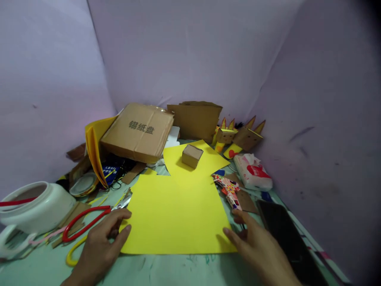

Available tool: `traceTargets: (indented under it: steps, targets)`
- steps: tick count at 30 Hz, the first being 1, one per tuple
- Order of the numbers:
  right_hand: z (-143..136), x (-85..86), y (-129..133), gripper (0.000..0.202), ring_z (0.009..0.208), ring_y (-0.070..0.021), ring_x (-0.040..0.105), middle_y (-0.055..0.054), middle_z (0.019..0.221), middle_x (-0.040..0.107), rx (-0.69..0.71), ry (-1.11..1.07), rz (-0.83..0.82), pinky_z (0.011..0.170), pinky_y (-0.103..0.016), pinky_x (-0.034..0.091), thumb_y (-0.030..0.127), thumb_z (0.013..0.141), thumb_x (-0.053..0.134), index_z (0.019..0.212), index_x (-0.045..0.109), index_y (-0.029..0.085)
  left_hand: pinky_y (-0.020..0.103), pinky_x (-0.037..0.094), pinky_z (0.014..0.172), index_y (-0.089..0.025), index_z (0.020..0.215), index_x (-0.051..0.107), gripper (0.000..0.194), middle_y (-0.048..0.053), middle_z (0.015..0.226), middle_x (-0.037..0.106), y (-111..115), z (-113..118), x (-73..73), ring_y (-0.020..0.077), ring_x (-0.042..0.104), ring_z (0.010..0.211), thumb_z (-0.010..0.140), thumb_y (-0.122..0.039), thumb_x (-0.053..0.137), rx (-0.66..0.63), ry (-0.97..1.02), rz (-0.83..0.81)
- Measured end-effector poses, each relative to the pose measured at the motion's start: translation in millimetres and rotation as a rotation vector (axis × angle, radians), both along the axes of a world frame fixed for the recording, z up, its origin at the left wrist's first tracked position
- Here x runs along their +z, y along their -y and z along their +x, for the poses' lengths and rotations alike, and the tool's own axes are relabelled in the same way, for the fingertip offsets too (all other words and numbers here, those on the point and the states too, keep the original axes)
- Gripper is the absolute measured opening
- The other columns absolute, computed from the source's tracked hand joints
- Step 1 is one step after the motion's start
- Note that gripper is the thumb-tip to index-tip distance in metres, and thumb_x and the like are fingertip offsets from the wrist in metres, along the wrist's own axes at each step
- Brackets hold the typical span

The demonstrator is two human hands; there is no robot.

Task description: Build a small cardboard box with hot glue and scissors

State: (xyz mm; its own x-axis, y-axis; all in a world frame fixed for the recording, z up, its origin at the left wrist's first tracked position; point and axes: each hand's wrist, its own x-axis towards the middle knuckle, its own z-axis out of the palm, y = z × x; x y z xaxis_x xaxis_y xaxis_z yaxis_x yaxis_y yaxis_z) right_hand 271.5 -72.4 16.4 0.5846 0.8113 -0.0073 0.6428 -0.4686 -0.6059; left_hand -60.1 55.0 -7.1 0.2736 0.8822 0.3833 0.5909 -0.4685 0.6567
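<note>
A sheet of yellow paper point(175, 214) lies flat on the table in front of me, with cut edges at its top. Beyond it, a small cardboard box point(192, 156) rests on more yellow paper point(212, 157). My left hand point(104, 240) is at the sheet's left edge, thumb and fingers apart, holding nothing. At the right edge is my right hand point(253, 242), also with thumb and fingers apart and nothing held. Scissors point(86, 224) with red and yellow handles lie by my left hand. A patterned glue gun point(230, 190) is just beyond my right hand.
A white pot point(44, 206) stands at the left. Behind are a large cardboard box point(138, 131) and cardboard sheets point(195, 121). Cardboard figures point(247, 137), a tissue pack point(253, 172) and a black phone point(285, 234) are on the right. Walls enclose the table.
</note>
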Motion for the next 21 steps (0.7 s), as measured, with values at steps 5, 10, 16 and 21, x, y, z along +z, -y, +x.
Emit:
traceTargets:
  steps: [5, 10, 16, 21]
  targets:
    - [-7, -25.5, -5, 0.047, 0.072, -0.0266, 0.067, -0.007, 0.080, 0.072, 0.015, -0.263, 0.116, 0.060, -0.033, 0.049, 0.044, 0.067, 0.061, 0.107, 0.064, 0.019, 0.027, 0.054, 0.059, -0.017, 0.110, 0.050, 0.051, 0.006, 0.081, 0.066, -2, 10, 7.3, 0.0206, 0.067, 0.072, 0.072, -0.050, 0.060, 0.055, 0.220, -0.373]
    - [-6, -36.5, -29, 0.028, 0.065, -0.0240, 0.065, -0.003, 0.059, 0.066, 0.069, -0.486, 0.183, 0.054, -0.028, 0.046, 0.044, 0.071, 0.054, 0.071, 0.065, 0.018, 0.022, 0.046, 0.045, -0.018, 0.106, 0.051, 0.050, -0.005, 0.052, 0.057, -2, 16, 17.9, 0.0170, 0.061, 0.051, 0.066, -0.044, 0.064, 0.103, 0.297, -0.471]
    - [-14, -47.4, -20, 0.029, 0.055, -0.0188, 0.059, 0.000, 0.049, 0.058, 0.071, -0.489, 0.203, 0.048, -0.024, 0.040, 0.043, 0.071, 0.052, 0.056, 0.055, 0.018, 0.021, 0.042, 0.040, -0.019, 0.094, 0.062, 0.036, -0.004, 0.053, 0.062, -11, 0, 8.0, 0.0148, 0.056, 0.045, 0.062, -0.033, 0.057, 0.239, 0.210, -0.298]
    - [-20, -47.6, -17, 0.029, 0.056, -0.0176, 0.057, 0.000, 0.052, 0.059, 0.077, -0.483, 0.216, 0.048, -0.024, 0.040, 0.044, 0.070, 0.052, 0.056, 0.055, 0.019, 0.023, 0.039, 0.035, -0.020, 0.094, 0.064, 0.035, -0.004, 0.052, 0.064, -18, -11, -0.9, 0.0143, 0.050, 0.035, 0.062, -0.027, 0.052, 0.335, 0.052, -0.269]
